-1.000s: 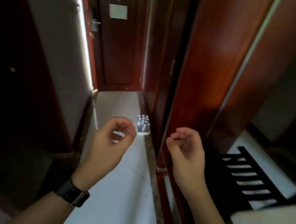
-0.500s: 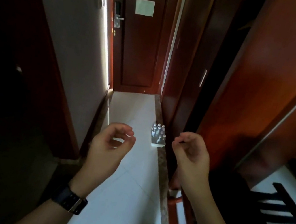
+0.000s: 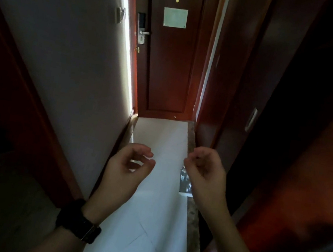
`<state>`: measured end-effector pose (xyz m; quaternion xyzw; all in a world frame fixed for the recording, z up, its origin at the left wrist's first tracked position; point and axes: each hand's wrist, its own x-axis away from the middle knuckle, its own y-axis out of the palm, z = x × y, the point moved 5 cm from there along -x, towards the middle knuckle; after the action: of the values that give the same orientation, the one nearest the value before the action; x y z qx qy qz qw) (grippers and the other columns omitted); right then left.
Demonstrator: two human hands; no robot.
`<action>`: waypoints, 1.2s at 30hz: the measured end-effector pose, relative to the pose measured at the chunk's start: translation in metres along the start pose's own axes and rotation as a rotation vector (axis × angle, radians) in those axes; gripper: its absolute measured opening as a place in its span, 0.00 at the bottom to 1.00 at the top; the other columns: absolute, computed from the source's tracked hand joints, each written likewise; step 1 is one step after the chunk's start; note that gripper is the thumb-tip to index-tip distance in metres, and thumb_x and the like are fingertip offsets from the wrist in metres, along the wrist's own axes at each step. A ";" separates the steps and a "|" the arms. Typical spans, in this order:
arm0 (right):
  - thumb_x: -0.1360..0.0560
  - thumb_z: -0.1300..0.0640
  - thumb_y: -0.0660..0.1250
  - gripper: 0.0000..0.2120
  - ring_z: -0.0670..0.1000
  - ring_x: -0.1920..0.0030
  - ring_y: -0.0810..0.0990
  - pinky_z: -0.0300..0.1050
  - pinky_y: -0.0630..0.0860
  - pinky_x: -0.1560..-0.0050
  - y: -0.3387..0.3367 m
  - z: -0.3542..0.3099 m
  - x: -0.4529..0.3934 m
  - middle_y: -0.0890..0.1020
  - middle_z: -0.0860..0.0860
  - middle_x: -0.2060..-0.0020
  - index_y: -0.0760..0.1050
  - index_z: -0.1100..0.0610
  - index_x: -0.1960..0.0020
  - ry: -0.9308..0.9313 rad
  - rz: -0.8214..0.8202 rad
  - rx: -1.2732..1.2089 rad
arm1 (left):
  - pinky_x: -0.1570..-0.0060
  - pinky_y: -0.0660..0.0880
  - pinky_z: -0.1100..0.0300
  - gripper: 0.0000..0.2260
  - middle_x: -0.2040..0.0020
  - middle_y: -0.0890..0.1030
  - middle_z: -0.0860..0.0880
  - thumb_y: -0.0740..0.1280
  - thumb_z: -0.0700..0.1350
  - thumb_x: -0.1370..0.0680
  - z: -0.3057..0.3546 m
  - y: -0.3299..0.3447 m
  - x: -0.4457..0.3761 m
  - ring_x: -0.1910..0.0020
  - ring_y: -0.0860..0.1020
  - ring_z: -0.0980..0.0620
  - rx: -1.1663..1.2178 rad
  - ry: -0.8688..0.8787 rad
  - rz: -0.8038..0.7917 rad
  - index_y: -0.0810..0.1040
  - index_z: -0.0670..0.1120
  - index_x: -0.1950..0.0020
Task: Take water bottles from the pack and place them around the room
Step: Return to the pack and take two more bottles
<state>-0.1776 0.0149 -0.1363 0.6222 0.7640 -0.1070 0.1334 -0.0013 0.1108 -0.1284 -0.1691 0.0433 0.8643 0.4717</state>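
The pack of water bottles (image 3: 185, 181) stands on the pale floor against the right-hand wooden wall, mostly hidden behind my right hand. Only its left edge and a few bottle tops show. My right hand (image 3: 204, 175) hangs in front of it with fingers loosely curled, holding nothing. My left hand (image 3: 128, 168), with a black watch on the wrist, is raised level with it on the left, fingers also loosely curled and empty. Both hands are above the floor and do not touch the pack.
A narrow corridor with a white tiled floor (image 3: 147, 220) leads to a dark wooden door (image 3: 168, 61) with a handle and a notice. A white wall (image 3: 62, 67) runs on the left, wooden panels (image 3: 241, 94) on the right, and a stone strip (image 3: 192, 227) edges the floor.
The view has moved forward along the corridor and turned left. The pack now lies closer and has slipped behind my right hand. Both hands keep the same loose curl.
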 end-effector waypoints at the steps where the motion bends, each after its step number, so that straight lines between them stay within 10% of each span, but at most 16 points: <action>1: 0.30 0.61 0.72 0.08 0.51 0.60 0.80 0.42 0.77 0.59 0.003 0.008 -0.016 0.82 0.51 0.57 0.76 0.53 0.53 -0.001 -0.010 0.003 | 0.55 0.77 0.64 0.07 0.55 0.84 0.53 0.73 0.47 0.31 -0.006 0.001 -0.016 0.57 0.81 0.57 0.002 0.004 0.007 0.81 0.49 0.54; 9: 0.28 0.67 0.72 0.09 0.58 0.61 0.80 0.46 0.77 0.60 0.039 0.091 -0.157 0.83 0.53 0.57 0.77 0.55 0.53 0.081 0.065 0.067 | 0.55 0.77 0.68 0.08 0.48 0.84 0.53 0.74 0.50 0.29 -0.101 0.014 -0.164 0.54 0.82 0.59 -0.037 -0.073 0.036 0.81 0.53 0.51; 14: 0.27 0.65 0.72 0.08 0.51 0.60 0.82 0.34 0.76 0.60 0.061 0.130 -0.251 0.83 0.49 0.61 0.78 0.55 0.51 0.104 0.110 0.235 | 0.57 0.75 0.71 0.09 0.50 0.82 0.58 0.73 0.36 0.26 -0.156 0.037 -0.282 0.51 0.81 0.60 -0.073 -0.065 -0.052 0.81 0.48 0.50; 36: 0.23 0.60 0.70 0.05 0.32 0.65 0.78 0.26 0.70 0.65 0.021 0.448 -0.487 0.80 0.43 0.67 0.76 0.52 0.54 0.561 0.494 0.295 | 0.60 0.80 0.60 0.09 0.50 0.84 0.52 0.74 0.41 0.26 -0.458 0.243 -0.546 0.56 0.82 0.57 -0.257 -0.440 -0.468 0.80 0.54 0.51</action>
<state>-0.0325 -0.5779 -0.3939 0.8048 0.5744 -0.0063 -0.1496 0.1839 -0.5677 -0.3973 -0.0419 -0.2085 0.7469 0.6300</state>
